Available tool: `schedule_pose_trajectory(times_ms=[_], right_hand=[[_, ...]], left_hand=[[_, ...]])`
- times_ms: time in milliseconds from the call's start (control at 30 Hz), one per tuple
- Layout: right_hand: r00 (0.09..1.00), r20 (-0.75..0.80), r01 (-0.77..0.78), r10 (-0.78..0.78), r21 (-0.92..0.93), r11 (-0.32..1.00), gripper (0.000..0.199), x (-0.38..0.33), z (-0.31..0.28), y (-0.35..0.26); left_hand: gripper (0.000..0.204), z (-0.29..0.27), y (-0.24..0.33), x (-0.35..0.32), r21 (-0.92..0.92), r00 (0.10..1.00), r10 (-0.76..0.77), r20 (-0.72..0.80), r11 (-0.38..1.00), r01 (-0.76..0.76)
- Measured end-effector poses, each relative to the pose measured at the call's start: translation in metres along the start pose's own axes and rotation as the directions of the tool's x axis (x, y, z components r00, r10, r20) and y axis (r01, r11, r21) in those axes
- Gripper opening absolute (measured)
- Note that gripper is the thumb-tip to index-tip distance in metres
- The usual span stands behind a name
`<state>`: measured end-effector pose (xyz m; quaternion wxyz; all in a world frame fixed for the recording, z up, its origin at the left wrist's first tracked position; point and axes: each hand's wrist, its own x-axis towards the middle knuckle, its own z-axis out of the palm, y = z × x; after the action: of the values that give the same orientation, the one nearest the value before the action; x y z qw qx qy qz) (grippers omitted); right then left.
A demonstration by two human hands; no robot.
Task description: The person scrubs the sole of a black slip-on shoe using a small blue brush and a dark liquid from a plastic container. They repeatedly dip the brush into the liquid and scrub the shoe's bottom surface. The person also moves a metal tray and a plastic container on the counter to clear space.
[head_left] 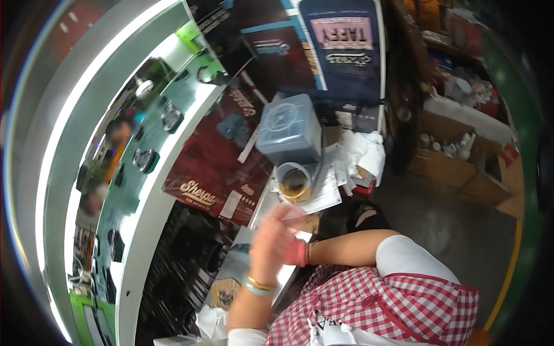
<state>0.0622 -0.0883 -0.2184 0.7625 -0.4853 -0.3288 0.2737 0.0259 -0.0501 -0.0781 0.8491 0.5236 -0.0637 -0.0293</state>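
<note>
My left hand is raised over the narrow workbench, its fingers smeared by motion. A gold bangle and a pale green bangle circle its wrist. Behind it is my right hand, wearing what looks like a pink-red glove and mostly covered by the left one. Whether either hand holds anything does not show. Just beyond the fingers stands a round, open-topped container with a tan lower part and a dark inside. A translucent bluish plastic box with a lid sits behind it, and printed papers lie beside it.
To the left, a lit glass-topped shelf carries several small dark parts. Dark red printed cardboard leans between shelf and bench. Crumpled white plastic lies at the bench's right. Cardboard boxes with bottles stand on the floor at right.
</note>
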Motion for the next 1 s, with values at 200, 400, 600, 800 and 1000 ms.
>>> schedule_pose_trajectory(times_ms=[200,400,600,800,1000], right_hand=[[0.863,0.495,0.499,-0.103,-0.8,0.333,0.042,0.006,0.0,0.022],[0.801,0.591,0.55,0.097,-0.79,0.272,0.045,0.016,0.006,0.028],[0.645,0.65,0.749,-0.402,-0.643,0.163,0.045,0.019,0.007,0.063],[0.727,0.638,0.686,-0.254,-0.691,0.227,0.045,0.018,0.0,0.057],[0.754,0.626,0.657,-0.2,-0.715,0.237,0.045,0.018,0.003,0.05]], left_hand=[[0.025,-0.008,-0.11,-0.011,0.75,0.976,0.173,0.13,0.627,-0.211],[0.023,-0.012,-0.127,-0.008,0.858,0.885,0.297,0.358,0.268,-0.437],[0.027,-0.007,-0.127,-0.006,0.921,0.914,0.227,0.337,0.124,-0.37],[0.025,-0.001,-0.12,0.004,0.944,0.952,0.101,0.29,0.135,-0.302],[0.022,-0.005,-0.124,-0.002,0.928,0.931,0.162,0.327,0.133,-0.349]])
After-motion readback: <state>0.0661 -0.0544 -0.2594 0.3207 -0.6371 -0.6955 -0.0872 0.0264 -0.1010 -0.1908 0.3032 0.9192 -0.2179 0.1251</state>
